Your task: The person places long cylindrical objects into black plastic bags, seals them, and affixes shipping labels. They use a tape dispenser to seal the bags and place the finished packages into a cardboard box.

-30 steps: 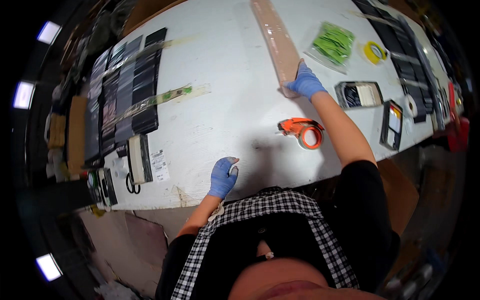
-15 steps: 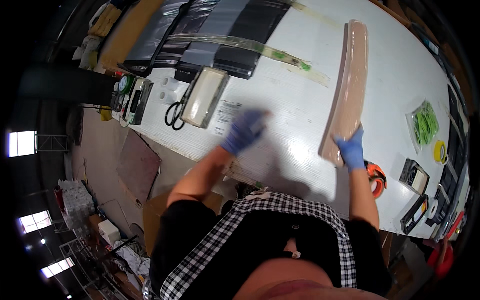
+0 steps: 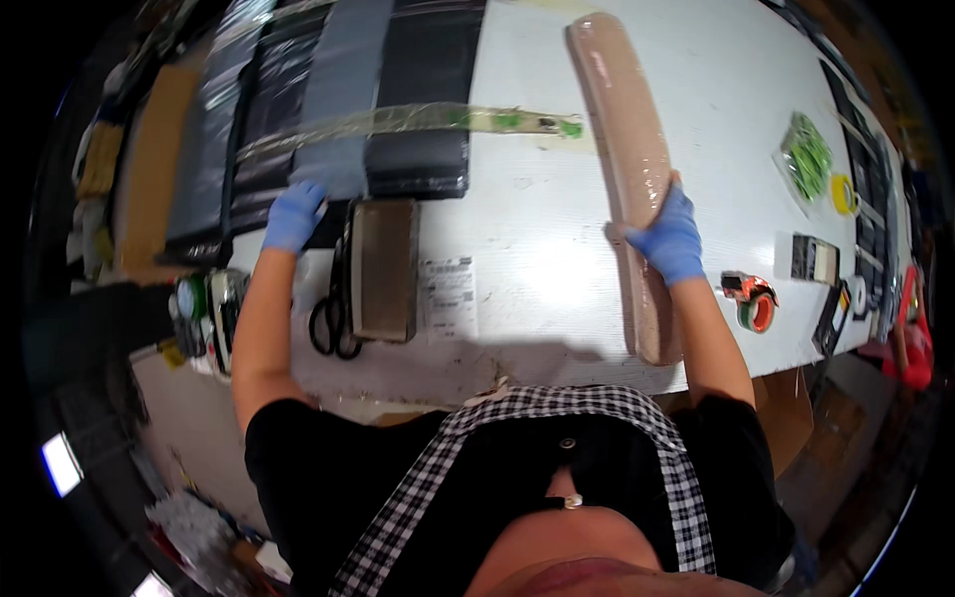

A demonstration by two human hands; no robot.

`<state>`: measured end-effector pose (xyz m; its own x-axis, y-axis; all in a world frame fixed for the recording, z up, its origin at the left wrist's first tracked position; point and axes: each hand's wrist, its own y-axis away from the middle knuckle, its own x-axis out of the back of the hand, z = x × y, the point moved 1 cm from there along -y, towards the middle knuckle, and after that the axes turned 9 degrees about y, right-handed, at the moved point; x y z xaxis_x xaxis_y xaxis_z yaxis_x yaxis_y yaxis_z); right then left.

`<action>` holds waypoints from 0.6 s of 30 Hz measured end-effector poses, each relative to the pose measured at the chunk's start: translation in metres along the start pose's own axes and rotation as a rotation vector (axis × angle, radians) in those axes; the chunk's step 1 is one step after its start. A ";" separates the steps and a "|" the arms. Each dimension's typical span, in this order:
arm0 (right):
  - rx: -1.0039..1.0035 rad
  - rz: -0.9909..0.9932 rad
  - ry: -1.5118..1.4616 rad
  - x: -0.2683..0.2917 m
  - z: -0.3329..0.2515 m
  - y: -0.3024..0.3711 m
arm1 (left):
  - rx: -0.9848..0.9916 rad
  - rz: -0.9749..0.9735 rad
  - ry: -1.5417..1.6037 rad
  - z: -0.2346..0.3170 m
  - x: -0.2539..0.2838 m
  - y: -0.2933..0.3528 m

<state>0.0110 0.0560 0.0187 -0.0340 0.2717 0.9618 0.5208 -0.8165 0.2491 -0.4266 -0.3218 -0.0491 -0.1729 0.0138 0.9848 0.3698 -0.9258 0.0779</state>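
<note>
A long, slightly curved beige piece (image 3: 625, 109) in shiny clear wrap lies lengthwise on the white table, right of the middle. My right hand (image 3: 671, 239), in a blue glove, is closed around its right side toward the near end, thumb across the top. Far to the left, my left hand (image 3: 295, 216), also blue-gloved, is at the near edge of a grey plastic bag (image 3: 338, 109). Its fingers are bent and seem to pinch that edge; the fingertips show only partly. Black plastic bags (image 3: 423, 119) lie beside the grey one.
Clear tape (image 3: 398, 121) runs across the bags. Near my left arm are a shallow box (image 3: 384, 274), black scissors (image 3: 333, 323) and a printed label sheet (image 3: 451, 298). To the right are an orange tape dispenser (image 3: 753, 298), a bag of green strips (image 3: 804, 159) and yellow tape (image 3: 845, 195).
My left hand has moved left from the label sheet to the bags' edge. My right hand keeps hold of the beige piece, gripping farther from its near end. The whole view has shifted.
</note>
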 end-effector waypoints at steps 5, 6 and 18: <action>-0.065 -0.145 0.019 0.006 -0.001 -0.031 | -0.036 -0.004 -0.003 -0.008 -0.006 0.000; -0.030 -0.137 -0.100 0.002 0.009 -0.030 | 0.083 0.098 0.074 -0.012 -0.009 -0.002; -0.099 -0.633 -1.533 0.022 0.106 0.065 | 0.584 0.324 0.899 0.010 0.338 -0.170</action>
<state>0.1345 0.0626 0.0442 0.6413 0.7180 -0.2705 0.6981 -0.3996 0.5941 -0.5386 -0.1562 0.2719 -0.4999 -0.6925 0.5201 0.8480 -0.5133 0.1317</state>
